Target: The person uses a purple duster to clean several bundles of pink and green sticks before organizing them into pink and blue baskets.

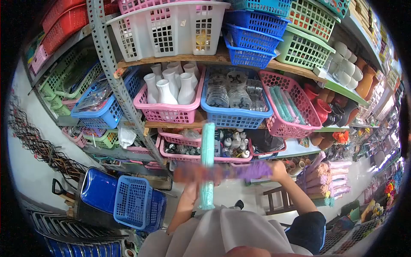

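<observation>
My left hand (192, 186) is raised in front of the shelves and closed around a long teal packet (208, 145) that stands upright. A second long packet (246, 170), purple with an orange end and blurred by motion, lies crosswise in front of the teal one. My right hand (279, 169) grips its right end. Its left end reaches my left hand, but I cannot tell whether that hand holds it too. Both packets hang in the air before the lower pink basket (188, 157) of small bottles.
Shelves ahead hold a pink basket of white vases (169, 112), a blue basket of clear round lids (235, 115) and a pink basket of teal packets (291, 124). A blue basket (132, 205) hangs low left. A wooden stool (278, 199) and stacked rolls (334, 175) stand right.
</observation>
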Demonstrator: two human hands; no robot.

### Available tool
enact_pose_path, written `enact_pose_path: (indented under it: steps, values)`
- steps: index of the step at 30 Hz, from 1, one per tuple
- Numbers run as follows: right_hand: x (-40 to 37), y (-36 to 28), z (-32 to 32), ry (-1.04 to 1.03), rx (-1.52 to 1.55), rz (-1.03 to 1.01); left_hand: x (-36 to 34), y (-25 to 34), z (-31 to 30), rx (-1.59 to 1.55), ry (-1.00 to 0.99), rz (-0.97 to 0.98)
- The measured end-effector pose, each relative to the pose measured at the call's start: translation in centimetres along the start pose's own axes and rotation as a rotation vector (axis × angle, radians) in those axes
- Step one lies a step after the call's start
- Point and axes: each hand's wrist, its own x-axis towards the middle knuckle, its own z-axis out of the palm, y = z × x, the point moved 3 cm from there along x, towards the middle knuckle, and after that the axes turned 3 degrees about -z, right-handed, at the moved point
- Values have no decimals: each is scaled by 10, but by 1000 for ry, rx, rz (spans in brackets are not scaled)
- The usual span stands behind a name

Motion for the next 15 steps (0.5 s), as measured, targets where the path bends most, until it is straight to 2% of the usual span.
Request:
enact_pose_path:
  steps: [1,2,3,5,6,7,9,13,15]
  values:
    - [-8,2,10,14,-59,-206,-6,0,7,-96,-32,-262]
    - [-9,1,11,-3,-110,-250,10,-6,-33,-190,-325,-195]
    - [-10,-1,13,-20,-160,-293,24,-7,-57,-189,-320,-196]
    - [-1,6,7,84,-176,-132,46,1,-102,47,-167,224]
    - [6,0,-6,65,-154,1,47,4,-109,166,-88,431]
    - [7,10,5,50,-140,114,28,6,-77,193,-5,368]
    - [20,4,1,164,82,290,25,11,-51,100,-76,377]
    - [18,2,8,175,78,273,19,17,-35,148,-34,358]
    - [13,-10,5,10,-84,-151,13,24,-29,63,-237,158]
